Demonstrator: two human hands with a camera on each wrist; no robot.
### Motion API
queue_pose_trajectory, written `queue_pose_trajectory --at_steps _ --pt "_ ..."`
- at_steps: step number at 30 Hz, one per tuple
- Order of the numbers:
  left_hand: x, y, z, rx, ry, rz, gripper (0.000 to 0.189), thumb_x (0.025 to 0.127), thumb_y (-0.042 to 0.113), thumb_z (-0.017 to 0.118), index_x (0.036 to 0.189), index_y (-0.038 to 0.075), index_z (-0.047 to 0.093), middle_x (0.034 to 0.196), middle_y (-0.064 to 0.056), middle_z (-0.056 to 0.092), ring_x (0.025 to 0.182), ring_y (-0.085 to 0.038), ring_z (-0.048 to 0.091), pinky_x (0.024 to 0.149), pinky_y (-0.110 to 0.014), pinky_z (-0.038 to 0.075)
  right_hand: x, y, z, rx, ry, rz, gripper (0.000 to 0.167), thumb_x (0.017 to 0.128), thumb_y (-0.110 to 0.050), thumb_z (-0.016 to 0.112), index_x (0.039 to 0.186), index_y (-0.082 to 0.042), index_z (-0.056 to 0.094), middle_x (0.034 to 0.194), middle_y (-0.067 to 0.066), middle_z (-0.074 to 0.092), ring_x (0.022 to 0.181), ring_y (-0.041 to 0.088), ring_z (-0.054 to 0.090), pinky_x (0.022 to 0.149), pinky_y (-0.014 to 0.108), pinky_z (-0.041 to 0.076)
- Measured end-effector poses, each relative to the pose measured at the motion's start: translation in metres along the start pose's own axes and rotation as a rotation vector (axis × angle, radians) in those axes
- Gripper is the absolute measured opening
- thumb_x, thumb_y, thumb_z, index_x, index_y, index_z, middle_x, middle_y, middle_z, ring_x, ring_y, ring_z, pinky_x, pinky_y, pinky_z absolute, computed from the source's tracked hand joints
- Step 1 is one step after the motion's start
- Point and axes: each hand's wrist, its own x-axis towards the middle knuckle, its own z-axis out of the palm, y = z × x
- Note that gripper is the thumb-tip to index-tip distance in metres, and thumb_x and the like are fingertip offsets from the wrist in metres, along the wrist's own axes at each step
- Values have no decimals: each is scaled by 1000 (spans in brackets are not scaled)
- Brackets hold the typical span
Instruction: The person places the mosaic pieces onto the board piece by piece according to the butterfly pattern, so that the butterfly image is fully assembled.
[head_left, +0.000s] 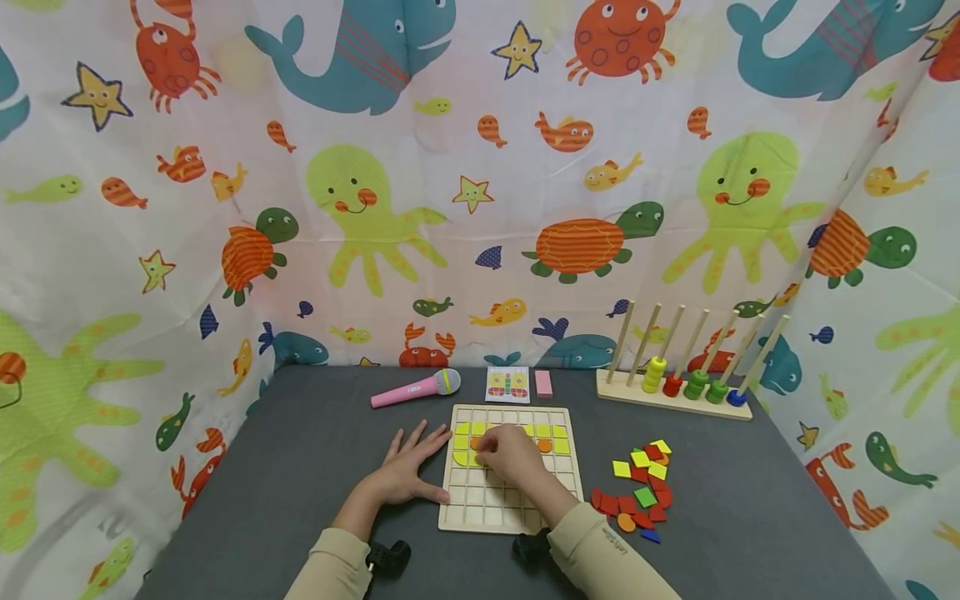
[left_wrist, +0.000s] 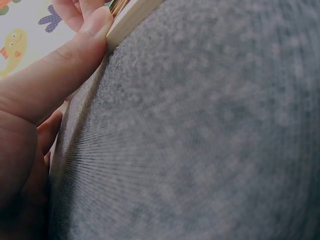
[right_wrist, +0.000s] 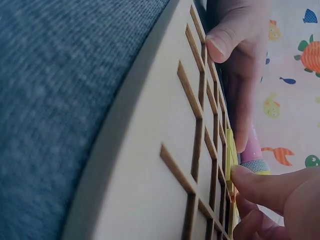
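A wooden grid board [head_left: 474,513] lies flat on the dark table, its upper rows holding yellow tiles [head_left: 560,432] and orange round tiles [head_left: 544,446]. My left hand [head_left: 402,473] rests on the table at the board's left side, fingers spread, thumb against the board's edge. Over the middle of the board is my right hand [head_left: 512,457], its fingers bent and hiding several cells. In the right wrist view its thumb and fingers pinch at a yellow tile [right_wrist: 230,152] right at the grid.
Loose red, yellow, green, orange and blue tiles [head_left: 627,503] lie right of the board. Behind it are a pink microphone [head_left: 408,392], a butterfly pattern card [head_left: 507,386] and a pink block [head_left: 543,384]. A peg rack [head_left: 622,386] with coloured rings stands back right.
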Motion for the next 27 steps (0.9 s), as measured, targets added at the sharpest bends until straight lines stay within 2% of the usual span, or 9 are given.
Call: queue_pose_trajectory --at_steps 5,12,23,27 --pt "-1 1 0 -10 -7 -6 109 73 66 79 161 31 26 169 6 18 158 -32 -5 119 -64 -15 -2 1 -2 27 2 -4 9 87 -19 81 94 -15 77 77 -5 62 73 15 55 66 30 47" --pt "0 0 0 -6 3 -7 111 71 68 79 161 32 26 169 7 19 158 -31 -5 120 -63 -15 -14 10 -26 57 37 -37 11 88 -17 78 97 -10 77 80 -3 65 72 14 56 62 30 48" --pt "1 -2 2 -4 19 -2 112 69 70 79 161 32 27 169 8 20 158 -31 -5 120 -63 -15 -38 42 -69 78 91 70 14 86 -18 81 98 -11 77 80 -3 66 77 16 59 65 28 51" --pt "1 -2 3 -4 18 3 113 69 71 79 161 32 27 169 8 20 158 -31 -4 120 -63 -15 -49 57 -83 69 106 119 18 86 -17 81 102 -10 77 82 -1 66 77 17 59 62 28 51"
